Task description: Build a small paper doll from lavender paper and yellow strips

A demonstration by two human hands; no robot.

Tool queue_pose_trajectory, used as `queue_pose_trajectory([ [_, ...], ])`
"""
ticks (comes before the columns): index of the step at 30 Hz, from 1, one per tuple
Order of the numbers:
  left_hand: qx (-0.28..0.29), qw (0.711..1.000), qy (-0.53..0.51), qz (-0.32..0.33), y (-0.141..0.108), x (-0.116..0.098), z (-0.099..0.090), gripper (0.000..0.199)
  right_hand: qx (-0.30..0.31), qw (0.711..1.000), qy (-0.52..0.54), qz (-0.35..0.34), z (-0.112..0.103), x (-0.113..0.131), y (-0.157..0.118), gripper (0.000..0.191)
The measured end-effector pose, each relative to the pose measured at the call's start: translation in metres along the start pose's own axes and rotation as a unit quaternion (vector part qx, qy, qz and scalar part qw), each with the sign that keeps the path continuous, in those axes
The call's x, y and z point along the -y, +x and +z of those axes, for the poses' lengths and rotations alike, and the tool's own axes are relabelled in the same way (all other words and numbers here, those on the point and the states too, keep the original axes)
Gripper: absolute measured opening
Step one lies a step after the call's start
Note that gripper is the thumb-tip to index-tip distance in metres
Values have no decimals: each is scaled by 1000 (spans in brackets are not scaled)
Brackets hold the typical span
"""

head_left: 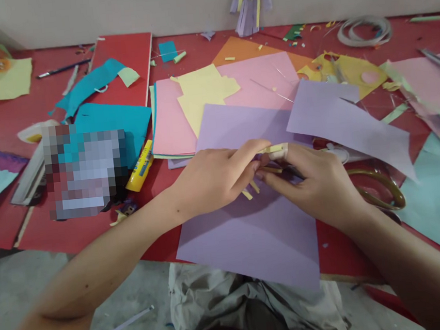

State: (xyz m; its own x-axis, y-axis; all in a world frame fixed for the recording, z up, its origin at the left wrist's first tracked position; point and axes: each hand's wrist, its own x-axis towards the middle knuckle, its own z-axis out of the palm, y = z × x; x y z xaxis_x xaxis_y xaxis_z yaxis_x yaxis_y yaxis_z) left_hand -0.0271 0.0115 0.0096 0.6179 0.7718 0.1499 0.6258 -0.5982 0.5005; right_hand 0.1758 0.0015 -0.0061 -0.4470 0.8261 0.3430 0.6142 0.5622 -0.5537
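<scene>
Over the purple sheet [250, 234] my left hand [221, 178] and my right hand [314, 176] meet, fingertips close together. Between them is a small piece of yellow paper [273, 149], with narrow yellow strips [251, 189] poking out below the left fingers. Both hands have their fingers closed around this small paper piece, which they largely hide. A pale band wraps one right finger. Beside the right hand lies a loose purple sheet [343, 117], cut unevenly, partly over the pink paper.
On the red table [160, 238], a yellow glue stick [140, 166], teal paper [130, 124] and a blurred-out object [92, 172] lie left. Olive-handled scissors [381, 186] and light blue paper [437, 196] are right. A purple paper figure [249, 6] stands behind.
</scene>
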Motion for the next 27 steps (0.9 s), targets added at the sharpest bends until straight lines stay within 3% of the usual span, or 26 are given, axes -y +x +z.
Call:
queue_pose_trajectory([
  [6,0,1000,-23,-4,1,1,1,34,-5,1000,-4,-4,0,0,0,5],
  [16,26,982,-182,-33,0,1,2,36,-10,1000,-7,-21,0,0,0,4],
  [27,21,982,-184,-35,1,2,2,36,-3,1000,2,-16,-1,3,1,7],
])
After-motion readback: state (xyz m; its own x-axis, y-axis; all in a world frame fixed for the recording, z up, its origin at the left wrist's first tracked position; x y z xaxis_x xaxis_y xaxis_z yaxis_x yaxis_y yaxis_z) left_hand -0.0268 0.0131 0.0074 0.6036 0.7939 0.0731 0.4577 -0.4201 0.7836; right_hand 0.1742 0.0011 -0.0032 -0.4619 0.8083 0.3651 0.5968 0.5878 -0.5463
